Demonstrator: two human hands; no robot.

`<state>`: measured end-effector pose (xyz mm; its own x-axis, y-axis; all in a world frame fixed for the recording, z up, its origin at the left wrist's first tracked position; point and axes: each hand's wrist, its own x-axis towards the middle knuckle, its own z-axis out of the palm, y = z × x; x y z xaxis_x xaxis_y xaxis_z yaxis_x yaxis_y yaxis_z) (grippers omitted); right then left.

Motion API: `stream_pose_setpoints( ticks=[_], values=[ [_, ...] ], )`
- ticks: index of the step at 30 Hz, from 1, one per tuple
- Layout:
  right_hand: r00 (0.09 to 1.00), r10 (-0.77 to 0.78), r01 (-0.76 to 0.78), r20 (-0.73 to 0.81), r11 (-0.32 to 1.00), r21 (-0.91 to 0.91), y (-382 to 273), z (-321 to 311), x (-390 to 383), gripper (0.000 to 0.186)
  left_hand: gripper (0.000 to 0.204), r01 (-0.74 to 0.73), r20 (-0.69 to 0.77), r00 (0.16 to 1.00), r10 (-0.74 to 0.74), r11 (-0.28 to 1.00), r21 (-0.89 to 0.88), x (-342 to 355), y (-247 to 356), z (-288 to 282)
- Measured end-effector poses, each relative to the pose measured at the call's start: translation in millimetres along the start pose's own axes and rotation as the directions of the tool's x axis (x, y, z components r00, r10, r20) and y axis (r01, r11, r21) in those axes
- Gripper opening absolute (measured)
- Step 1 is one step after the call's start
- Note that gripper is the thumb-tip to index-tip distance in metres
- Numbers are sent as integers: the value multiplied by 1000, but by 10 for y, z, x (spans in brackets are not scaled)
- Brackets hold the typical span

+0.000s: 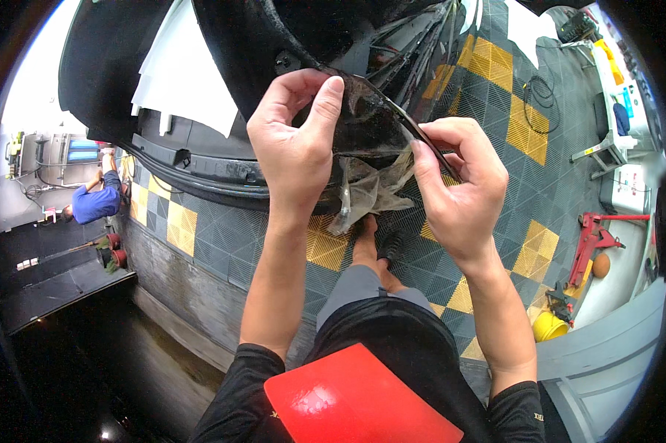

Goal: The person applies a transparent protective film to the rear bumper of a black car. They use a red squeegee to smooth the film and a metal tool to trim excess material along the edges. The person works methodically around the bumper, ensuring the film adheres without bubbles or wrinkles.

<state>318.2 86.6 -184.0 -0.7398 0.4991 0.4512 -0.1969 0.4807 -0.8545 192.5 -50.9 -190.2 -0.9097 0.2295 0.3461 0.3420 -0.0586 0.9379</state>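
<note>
A glossy black car panel edge (377, 98) runs diagonally between my hands, with clear film along it. My left hand (296, 136) is closed in a pinch at the upper end of this edge, thumb and forefinger on the film. My right hand (458, 188) pinches the film and edge farther down to the right, fingers curled around it. A crumpled sheet of translucent film (370, 188) hangs below the edge between my hands. A red flat card (359, 399) lies against my chest at the bottom of the view.
Black bumper trim (193, 173) and white sheets (185, 74) are above left. A person in a blue top (97, 199) is at far left. At right stand a step ladder (602, 148), red jack (588, 247), yellow bucket (548, 325) and coiled hose (540, 103) on the tiled floor (222, 244).
</note>
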Motion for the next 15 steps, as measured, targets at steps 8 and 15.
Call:
stream_pose_setpoints(
  ticks=[8,15],
  values=[
    [980,-189,197,58,964,-178,-38,42,98,21,12,-10,44,999,12,1000,-27,-57,-63,-16],
    [970,-238,245,58,945,-215,-41,91,215,24,12,-45,-45,998,42,995,-85,-34,-75,18]
  ],
)
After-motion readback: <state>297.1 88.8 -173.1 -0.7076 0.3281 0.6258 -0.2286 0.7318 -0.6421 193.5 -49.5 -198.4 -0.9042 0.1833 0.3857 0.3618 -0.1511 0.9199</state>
